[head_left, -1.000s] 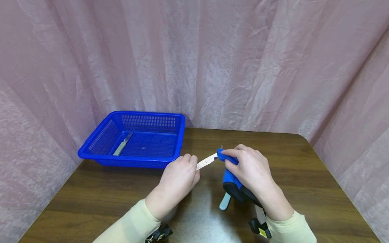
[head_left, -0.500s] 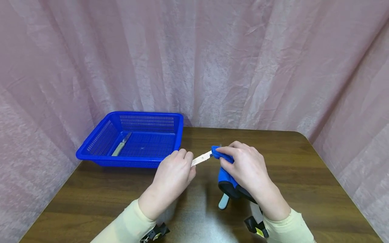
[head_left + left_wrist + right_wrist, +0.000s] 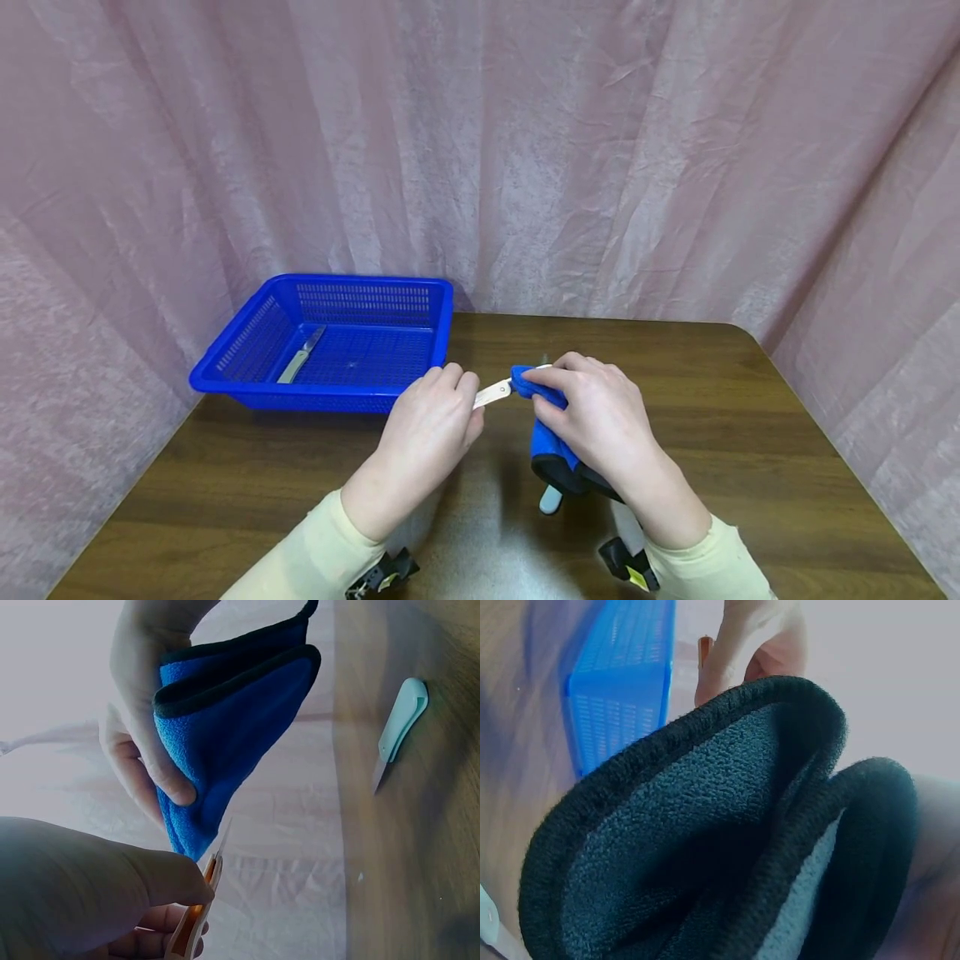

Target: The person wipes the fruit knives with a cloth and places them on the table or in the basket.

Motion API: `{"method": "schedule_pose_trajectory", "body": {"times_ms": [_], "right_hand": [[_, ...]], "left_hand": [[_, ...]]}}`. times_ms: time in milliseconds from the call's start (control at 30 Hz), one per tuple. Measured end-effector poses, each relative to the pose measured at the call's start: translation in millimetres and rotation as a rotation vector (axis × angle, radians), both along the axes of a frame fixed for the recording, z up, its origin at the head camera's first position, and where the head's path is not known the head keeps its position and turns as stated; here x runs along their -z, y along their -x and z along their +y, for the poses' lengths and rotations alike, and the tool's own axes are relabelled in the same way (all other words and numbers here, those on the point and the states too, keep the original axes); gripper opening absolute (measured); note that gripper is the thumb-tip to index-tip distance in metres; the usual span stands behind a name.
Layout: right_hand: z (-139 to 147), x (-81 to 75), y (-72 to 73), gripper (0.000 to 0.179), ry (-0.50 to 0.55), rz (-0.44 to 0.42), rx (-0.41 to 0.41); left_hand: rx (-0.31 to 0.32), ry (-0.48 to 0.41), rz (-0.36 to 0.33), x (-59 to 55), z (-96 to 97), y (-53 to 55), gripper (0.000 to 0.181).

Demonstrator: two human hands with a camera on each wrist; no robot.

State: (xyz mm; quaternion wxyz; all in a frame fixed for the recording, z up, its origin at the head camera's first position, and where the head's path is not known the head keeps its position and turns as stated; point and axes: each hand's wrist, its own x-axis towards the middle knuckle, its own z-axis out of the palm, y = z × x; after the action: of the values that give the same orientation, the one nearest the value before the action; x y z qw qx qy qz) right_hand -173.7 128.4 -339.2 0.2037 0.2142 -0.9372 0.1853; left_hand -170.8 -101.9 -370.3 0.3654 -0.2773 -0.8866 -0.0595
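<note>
My left hand (image 3: 431, 417) grips the pale handle of a folding knife (image 3: 492, 393), whose orange inner side shows in the left wrist view. A blue cloth (image 3: 553, 442) with black edging hangs folded from my right hand (image 3: 600, 408). Thumb and fingers pinch its upper end at the knife's blade, just beyond the handle. From the left wrist, a thin part of the blade (image 3: 225, 838) appears beside the cloth's lower tip. In the right wrist view the folded cloth (image 3: 682, 780) hides most of the right hand's work.
On the wooden table (image 3: 750, 417), a second knife (image 3: 405, 716) with a mint handle lies below the cloth, its blade out. A blue plastic basket (image 3: 322, 389) stands at the back left, holding a knife with a pale green handle (image 3: 295, 365). Pink curtains (image 3: 480, 167) enclose the table.
My right hand and the cloth have moved left along the knife, closer to its handle. Both hands sit slightly further left in view, and less of the mint handle shows below the cloth.
</note>
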Motion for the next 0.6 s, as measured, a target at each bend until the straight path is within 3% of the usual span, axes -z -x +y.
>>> {"method": "schedule_pose_trajectory", "body": {"times_ms": [600], "right_hand": [[-1.9, 1.0, -1.6, 0.03, -0.005, 0.016, -0.01]], "left_hand": [[0.01, 0.003, 0.0, 0.5, -0.6, -0.3, 0.032]]}}
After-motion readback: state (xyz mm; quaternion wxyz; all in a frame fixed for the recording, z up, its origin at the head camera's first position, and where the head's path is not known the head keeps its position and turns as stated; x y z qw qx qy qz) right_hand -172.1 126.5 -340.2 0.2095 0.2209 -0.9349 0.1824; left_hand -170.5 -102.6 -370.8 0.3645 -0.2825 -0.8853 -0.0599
